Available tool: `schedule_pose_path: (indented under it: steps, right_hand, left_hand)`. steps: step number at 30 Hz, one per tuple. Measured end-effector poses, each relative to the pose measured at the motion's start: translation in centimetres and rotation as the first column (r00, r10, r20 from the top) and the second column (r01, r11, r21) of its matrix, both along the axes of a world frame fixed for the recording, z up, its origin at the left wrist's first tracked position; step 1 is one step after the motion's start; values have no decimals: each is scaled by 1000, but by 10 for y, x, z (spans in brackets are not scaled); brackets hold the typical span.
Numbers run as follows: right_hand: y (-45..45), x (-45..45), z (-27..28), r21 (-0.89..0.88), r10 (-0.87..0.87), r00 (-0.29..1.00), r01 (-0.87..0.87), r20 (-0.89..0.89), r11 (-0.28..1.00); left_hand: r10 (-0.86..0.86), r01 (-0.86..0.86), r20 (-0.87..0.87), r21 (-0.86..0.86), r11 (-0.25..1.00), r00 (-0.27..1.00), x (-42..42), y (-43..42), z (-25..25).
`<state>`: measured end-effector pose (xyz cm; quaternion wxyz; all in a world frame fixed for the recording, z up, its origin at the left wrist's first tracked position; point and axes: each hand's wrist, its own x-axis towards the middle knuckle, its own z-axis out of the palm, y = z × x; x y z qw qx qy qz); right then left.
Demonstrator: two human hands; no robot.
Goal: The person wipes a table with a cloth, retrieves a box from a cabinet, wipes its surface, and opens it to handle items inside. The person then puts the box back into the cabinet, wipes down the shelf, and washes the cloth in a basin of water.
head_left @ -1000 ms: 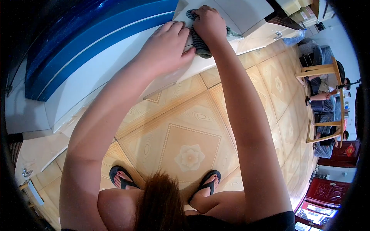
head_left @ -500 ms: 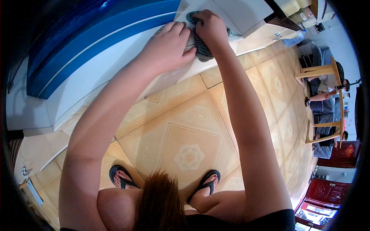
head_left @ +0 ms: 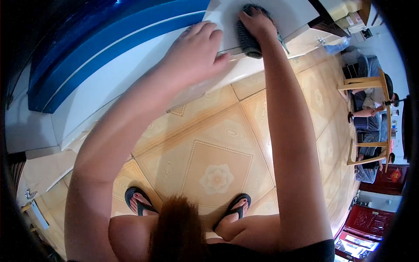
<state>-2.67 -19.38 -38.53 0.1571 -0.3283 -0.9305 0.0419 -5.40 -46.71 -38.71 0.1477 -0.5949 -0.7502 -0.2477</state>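
Observation:
My right hand [head_left: 261,27] presses on a dark grey-green ribbed cloth [head_left: 248,43] on the white tiled ledge [head_left: 227,32], its fingers bent over the cloth. The cloth looks folded or bunched, and its far edge reaches past my fingers. Left of it, my left hand [head_left: 194,50] hovers or rests at the ledge's front edge with the thumb apart from the fingers. No object shows in that hand, though its fingertips are partly hidden. Beside its fingertips curves a glossy blue base [head_left: 126,50] with a thin white stripe.
Below the ledge spreads a beige patterned tile floor [head_left: 218,131], where my feet stand in black flip-flops [head_left: 238,207]. A wooden table [head_left: 366,83] stands at the right with people seated by it. A bluish plastic bag [head_left: 337,45] lies near the cabinet end.
My right hand has moved right along the ledge with the cloth, away from my left hand. My left hand has shifted slightly right, and its thumb no longer lies near the cloth.

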Motion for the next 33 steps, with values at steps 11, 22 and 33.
schedule_pose_path:
  steps: [11, 22, 33]
  right_hand:
    - [-97, -39, -32, 180, 404, 901, -375, -162, 909]
    - [-37, 7, 34, -162, -18, 989, 41, 144, 986]
    - [-76, 54, 47, 232, -196, 928, 124, 316, 965]
  left_hand:
    - [-39, -32, 290, 239, 970, 956, 0, -2, 16]
    - [11, -10, 40, -34, 999, 999, -6, 3, -4]
    - [21, -18, 46, -61, 998, 999, 0, -2, -1]
